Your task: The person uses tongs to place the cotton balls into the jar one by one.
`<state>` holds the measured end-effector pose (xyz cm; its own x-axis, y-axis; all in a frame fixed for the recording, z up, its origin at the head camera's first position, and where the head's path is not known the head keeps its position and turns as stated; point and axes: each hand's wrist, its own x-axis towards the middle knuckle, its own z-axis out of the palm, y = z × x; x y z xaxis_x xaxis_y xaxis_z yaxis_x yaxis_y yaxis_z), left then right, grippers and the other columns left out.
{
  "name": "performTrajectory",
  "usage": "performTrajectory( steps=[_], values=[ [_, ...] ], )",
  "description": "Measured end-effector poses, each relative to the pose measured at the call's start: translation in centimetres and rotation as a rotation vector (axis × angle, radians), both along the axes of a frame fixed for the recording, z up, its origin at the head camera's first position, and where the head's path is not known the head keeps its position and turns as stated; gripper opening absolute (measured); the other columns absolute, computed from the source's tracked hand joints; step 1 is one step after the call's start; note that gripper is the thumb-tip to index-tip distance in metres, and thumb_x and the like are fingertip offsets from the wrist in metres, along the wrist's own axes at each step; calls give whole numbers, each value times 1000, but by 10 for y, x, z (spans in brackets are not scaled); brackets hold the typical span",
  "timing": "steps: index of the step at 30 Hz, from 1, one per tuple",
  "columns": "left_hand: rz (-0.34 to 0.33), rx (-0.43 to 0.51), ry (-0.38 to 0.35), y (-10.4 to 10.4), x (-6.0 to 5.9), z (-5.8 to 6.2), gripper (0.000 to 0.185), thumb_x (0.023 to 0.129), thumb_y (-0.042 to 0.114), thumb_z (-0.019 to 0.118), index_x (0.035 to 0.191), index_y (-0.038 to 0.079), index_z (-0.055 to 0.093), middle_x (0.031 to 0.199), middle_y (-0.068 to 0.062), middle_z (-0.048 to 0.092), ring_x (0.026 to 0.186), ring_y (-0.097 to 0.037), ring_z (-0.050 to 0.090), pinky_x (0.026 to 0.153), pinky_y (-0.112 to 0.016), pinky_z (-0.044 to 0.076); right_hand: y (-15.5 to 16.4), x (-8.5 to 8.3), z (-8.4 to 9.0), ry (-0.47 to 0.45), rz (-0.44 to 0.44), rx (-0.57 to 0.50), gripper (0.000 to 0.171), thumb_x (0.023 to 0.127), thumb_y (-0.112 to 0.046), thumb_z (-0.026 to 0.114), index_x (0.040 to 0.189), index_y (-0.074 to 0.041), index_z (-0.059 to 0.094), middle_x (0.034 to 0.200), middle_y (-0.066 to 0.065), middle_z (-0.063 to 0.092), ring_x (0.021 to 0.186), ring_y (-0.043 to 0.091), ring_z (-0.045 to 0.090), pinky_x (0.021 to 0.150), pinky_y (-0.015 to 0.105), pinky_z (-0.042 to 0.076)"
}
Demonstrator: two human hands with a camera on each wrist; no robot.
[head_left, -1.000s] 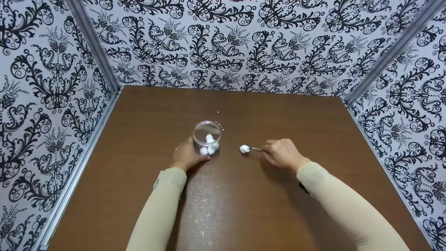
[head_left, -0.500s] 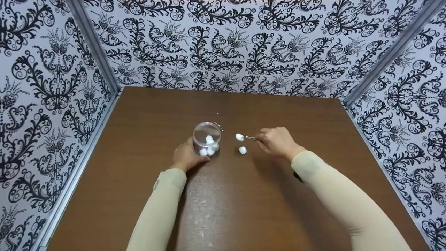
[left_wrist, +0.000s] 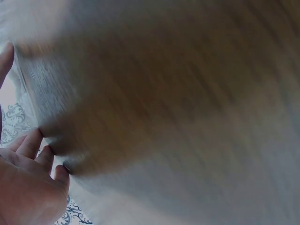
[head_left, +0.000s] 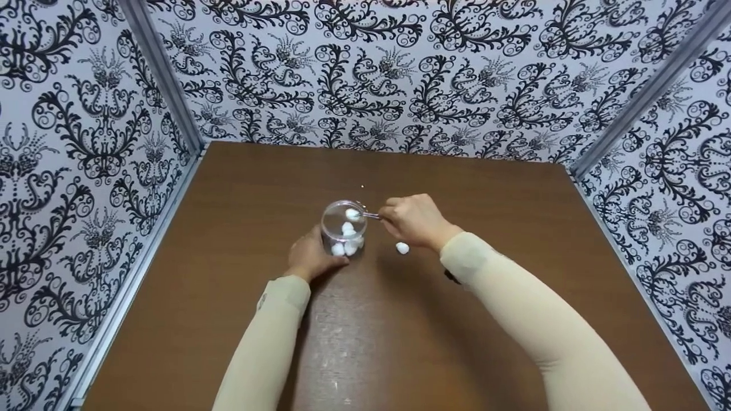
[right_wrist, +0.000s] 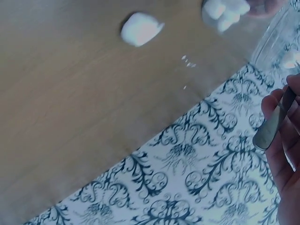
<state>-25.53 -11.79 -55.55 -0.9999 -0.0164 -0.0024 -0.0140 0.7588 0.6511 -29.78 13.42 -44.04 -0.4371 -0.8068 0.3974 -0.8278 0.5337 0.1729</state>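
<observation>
My left hand [head_left: 313, 255] grips the side of a clear jar [head_left: 326, 229] on the table, thumb along its near side. Several white cotton balls [head_left: 350, 246] lie at the bottom of the jar. In my right hand [head_left: 416, 220] is a slim metal utensil [head_left: 371, 215], its flat, rounded handle end [right_wrist: 266, 139] showing in the right wrist view. Its working end is hidden behind a cotton ball [head_left: 352, 214], which overlaps the jar's mouth. Another cotton ball [head_left: 402, 248] lies on the table below my right hand. The left wrist view shows curled fingertips [left_wrist: 33, 140] against the jar.
Small white crumbs [right_wrist: 188, 62] are scattered on the brown table [head_left: 274, 177] just beyond the jar. Patterned black-and-white panels [head_left: 377, 74] with grey metal posts [head_left: 165, 68] enclose the table at the back and sides.
My right hand has lifted one cotton ball with the utensil and carried it left to the jar, leaving another ball on the table. My left hand stays on the jar.
</observation>
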Motion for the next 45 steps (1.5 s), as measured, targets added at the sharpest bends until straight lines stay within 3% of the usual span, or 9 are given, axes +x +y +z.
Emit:
performTrajectory(
  steps=[13, 21, 30, 39, 45],
  values=[
    [-11, -17, 10, 0, 1, 3, 101, 63, 47, 92, 144, 8, 47, 133, -14, 60, 122, -35, 54, 104, -48, 37, -10, 2, -9, -5, 11, 31, 9, 86, -19, 69, 80, -14, 73, 70, -1, 58, 48, 21, 53, 42, 41, 43],
    [-2, -16, 6, 0, -2, -3, 98, 61, 48, 93, 141, 10, 50, 130, -11, 62, 118, -34, 56, 102, -48, 39, -4, 3, -8, 0, 20, 14, 8, 85, -19, 70, 80, -14, 72, 71, -1, 59, 49, 20, 54, 42, 40, 43],
    [-3, -3, 17, -2, -4, -4, 94, 60, 48, 93, 137, 12, 53, 126, -10, 64, 115, -33, 58, 99, -48, 40, 38, -3, -13, 13, -23, -17, 7, 87, -17, 68, 86, -13, 74, 73, -1, 59, 52, 20, 56, 43, 40, 44],
    [-9, -32, 23, -2, -1, -4, 96, 61, 48, 93, 138, 7, 51, 129, -15, 62, 118, -35, 56, 101, -49, 39, 83, 2, -47, -99, -96, 69, 8, 85, -19, 75, 87, -12, 74, 75, 1, 61, 56, 22, 58, 48, 44, 47],
    [-6, -34, 17, -1, -2, -3, 96, 62, 49, 92, 137, 7, 51, 128, -15, 63, 117, -36, 56, 101, -50, 40, 92, 11, -57, -140, -150, 116, 12, 85, -20, 78, 83, -11, 70, 73, 0, 57, 55, 21, 56, 49, 45, 47]
  ],
)
